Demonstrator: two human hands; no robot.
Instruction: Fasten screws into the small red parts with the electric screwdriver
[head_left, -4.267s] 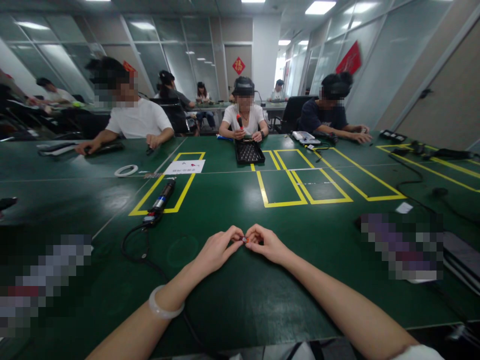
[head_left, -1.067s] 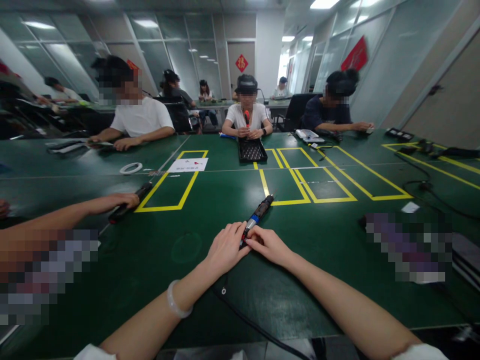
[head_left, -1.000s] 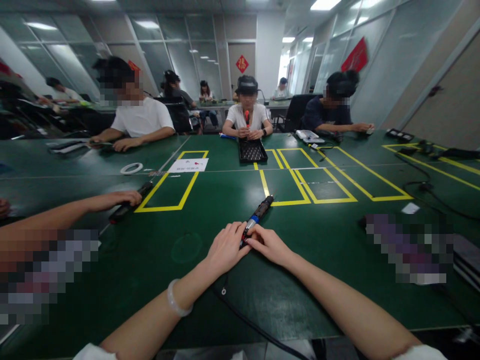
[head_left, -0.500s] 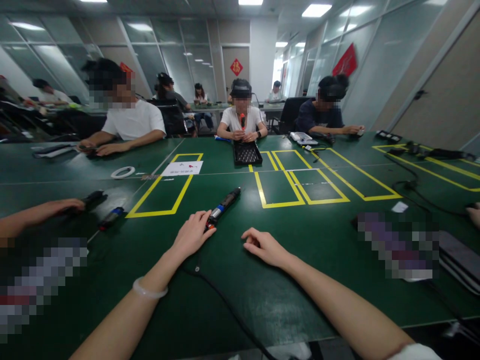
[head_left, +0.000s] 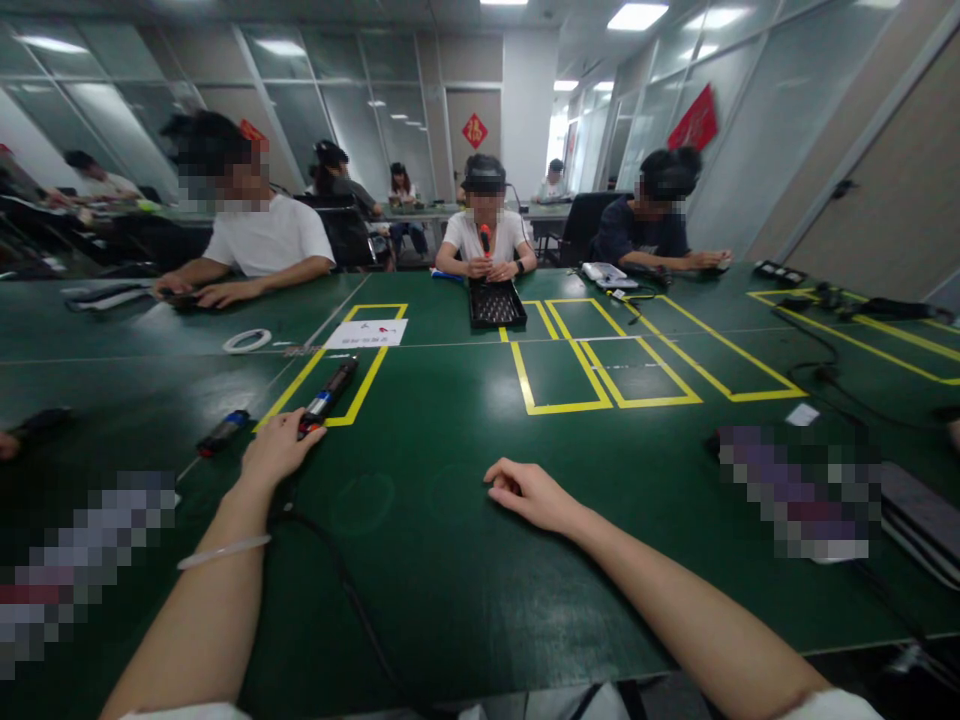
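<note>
My left hand [head_left: 279, 450] is closed round the rear end of a black electric screwdriver [head_left: 330, 392] with a blue and silver band. The tool points away from me, over the near part of a yellow tape rectangle [head_left: 363, 385]. From under my left wrist a black cord [head_left: 341, 570] runs towards the table's front edge. Further left lies a similar dark tool with blue and red parts [head_left: 223, 433]. My right hand [head_left: 534, 492] rests on the green table [head_left: 442, 590], its fingers curled in, with nothing visible in them.
More yellow tape frames [head_left: 570, 408] mark the table to the right. A white paper sheet [head_left: 367, 333] and a white ring [head_left: 247, 342] lie ahead. Across sits a person at a black tray [head_left: 496, 305]. Another person's hand [head_left: 9, 445] shows at the left edge.
My left hand has moved left with the electric screwdriver, from mid-table to the tape rectangle. The neighbour's hand at the left has drawn back. My right hand stays where it was.
</note>
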